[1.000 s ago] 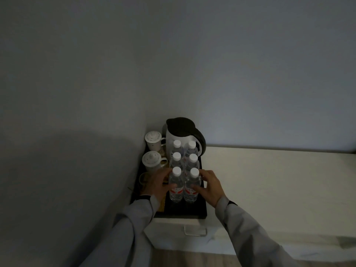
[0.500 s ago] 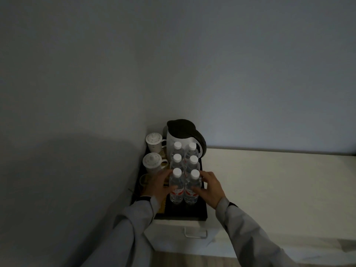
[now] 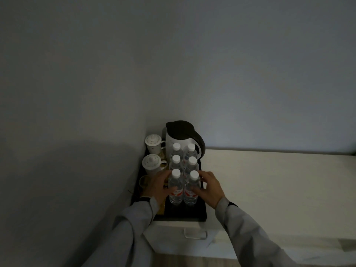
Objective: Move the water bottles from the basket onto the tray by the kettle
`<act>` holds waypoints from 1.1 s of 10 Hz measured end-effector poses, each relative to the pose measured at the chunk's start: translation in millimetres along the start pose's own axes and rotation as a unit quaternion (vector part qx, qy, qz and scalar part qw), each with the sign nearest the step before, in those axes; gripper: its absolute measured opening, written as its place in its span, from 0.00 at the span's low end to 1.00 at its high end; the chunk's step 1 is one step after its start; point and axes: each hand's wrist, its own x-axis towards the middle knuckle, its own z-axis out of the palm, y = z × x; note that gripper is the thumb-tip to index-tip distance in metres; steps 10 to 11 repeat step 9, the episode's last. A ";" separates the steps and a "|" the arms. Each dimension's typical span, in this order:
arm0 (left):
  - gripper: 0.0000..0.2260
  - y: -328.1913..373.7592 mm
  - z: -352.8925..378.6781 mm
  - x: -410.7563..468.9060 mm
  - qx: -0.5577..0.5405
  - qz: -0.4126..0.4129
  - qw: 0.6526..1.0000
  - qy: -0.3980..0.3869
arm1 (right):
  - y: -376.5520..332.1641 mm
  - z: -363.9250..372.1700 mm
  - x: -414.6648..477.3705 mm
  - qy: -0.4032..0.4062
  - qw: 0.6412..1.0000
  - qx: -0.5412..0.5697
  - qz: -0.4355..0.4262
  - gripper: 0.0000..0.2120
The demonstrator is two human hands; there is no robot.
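Almost nothing has moved since a moment ago: your two hands stay on the front pair of bottles, and only your view has tipped a tiny bit lower.

Your left hand (image 3: 160, 186) is wrapped around the left side of the front left bottle (image 3: 175, 187). Its fingers are curled and touch the bottle, with the thumb near the red label. Your right hand (image 3: 209, 186) does the same on the right side of the front right bottle (image 3: 191, 188). Its fingers are a little spread and press on the bottle's side. The two front bottles stand upright and touch each other.

Six water bottles stand on the dark tray (image 3: 183, 215) in two rows of three. All have white caps. The middle pair (image 3: 184, 162) is just behind the front pair, and the back pair (image 3: 183, 149) stands right in front of the kettle (image 3: 181, 135). The kettle is white with a dark lid and a dark handle, and it sits at the far end of the tray.

Two white cups with lids, the far cup (image 3: 153, 143) and the near cup (image 3: 152, 163), sit to the left of the bottles, close to the wall. The tray rests on the left end of a pale counter (image 3: 269, 180), in the corner of the room. A drawer handle (image 3: 194, 234) shows below the tray. The room is dim.
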 end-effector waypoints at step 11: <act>0.20 25.6 -16.2 -3.1 0.026 0.001 0.999 0.042 | -16.9 -12.8 4.9 0.022 1.000 0.003 0.017 0.22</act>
